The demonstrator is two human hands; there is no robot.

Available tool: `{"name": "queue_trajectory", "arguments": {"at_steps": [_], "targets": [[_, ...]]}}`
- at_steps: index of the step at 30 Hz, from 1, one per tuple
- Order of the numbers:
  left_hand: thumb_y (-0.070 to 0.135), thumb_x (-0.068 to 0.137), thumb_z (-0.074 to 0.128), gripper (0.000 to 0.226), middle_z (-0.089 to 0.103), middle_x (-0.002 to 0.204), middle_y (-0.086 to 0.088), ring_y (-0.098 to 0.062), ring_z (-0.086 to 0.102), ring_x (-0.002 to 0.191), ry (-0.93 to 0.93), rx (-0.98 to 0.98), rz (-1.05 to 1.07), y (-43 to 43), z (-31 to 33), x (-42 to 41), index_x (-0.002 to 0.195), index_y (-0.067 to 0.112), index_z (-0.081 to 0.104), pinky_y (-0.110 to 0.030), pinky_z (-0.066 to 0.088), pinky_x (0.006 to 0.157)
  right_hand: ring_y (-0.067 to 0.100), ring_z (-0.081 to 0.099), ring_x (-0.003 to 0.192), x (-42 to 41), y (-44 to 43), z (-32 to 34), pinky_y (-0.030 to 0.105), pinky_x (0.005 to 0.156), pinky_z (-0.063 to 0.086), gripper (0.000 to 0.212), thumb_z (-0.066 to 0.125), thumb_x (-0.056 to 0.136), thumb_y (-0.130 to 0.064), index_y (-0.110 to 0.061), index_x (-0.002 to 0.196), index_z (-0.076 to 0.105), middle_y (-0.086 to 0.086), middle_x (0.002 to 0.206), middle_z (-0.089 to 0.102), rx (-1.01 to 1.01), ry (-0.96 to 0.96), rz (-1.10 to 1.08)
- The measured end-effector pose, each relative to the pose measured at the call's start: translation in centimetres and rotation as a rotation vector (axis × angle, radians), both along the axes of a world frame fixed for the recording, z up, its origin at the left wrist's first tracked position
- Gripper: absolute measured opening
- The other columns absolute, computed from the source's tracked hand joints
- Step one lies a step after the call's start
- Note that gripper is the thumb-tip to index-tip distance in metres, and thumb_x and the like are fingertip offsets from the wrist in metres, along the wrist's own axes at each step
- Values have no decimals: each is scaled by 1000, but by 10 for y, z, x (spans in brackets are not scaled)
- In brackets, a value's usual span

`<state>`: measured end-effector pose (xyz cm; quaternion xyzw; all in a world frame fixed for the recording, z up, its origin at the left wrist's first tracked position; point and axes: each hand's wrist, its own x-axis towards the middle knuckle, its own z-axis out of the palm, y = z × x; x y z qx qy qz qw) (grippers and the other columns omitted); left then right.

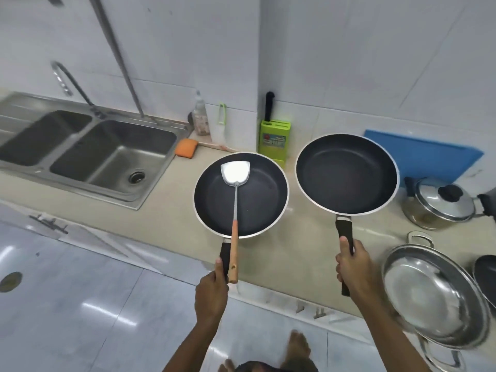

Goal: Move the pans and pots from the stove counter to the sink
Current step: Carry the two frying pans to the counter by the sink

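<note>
I hold two black non-stick frying pans above the beige counter (166, 218). My left hand (212, 291) grips the black handle of the left pan (263, 200), together with the wooden handle of a metal spatula (235, 173) whose blade lies in that pan. My right hand (354, 267) is closed around the handle of the right pan (346, 173), which is empty. The steel double sink (150, 181) lies to the left, both basins empty. A lidded steel pot (437, 205) and a wide steel pot with two handles (434, 296) rest on the counter at the right.
A faucet (72, 87) arches over the sink. An orange sponge (185, 148), a bottle (200, 116), a green knife block (273, 140) and a blue cutting board (424, 159) line the wall. Another dark pan edge (485, 275) shows at far right. Tiled floor lies below.
</note>
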<state>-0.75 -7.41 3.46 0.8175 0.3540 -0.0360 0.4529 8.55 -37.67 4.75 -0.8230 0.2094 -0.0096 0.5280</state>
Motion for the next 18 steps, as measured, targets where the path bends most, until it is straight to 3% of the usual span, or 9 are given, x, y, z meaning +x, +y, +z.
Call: {"name": "queue_trajectory", "arguments": {"at_steps": [4, 9, 18], "targets": [[66, 98, 23, 77, 68, 64, -7, -26, 66, 64, -35, 31, 67, 67, 10, -19, 63, 11, 64, -43, 57, 67, 17, 47, 41, -21, 61, 19, 27, 38, 42, 28, 47, 102, -46, -23, 89, 56, 9, 62, 56, 11, -49, 70], [69, 95, 22, 74, 66, 63, -5, -23, 64, 60, -21, 66, 232, 160, 25, -58, 61, 16, 61, -36, 52, 60, 17, 43, 39, -33, 158, 30, 29, 38, 40, 25, 49, 103, -41, -24, 90, 61, 8, 60, 54, 95, -48, 241], [62, 101, 24, 70, 68, 71, -9, -27, 66, 70, 23, 59, 572, 300, 38, -115, 63, 17, 61, -45, 59, 76, 21, 45, 42, -19, 345, 37, 31, 41, 41, 18, 45, 106, -32, -28, 105, 63, 11, 61, 55, 106, -12, 616]]}}
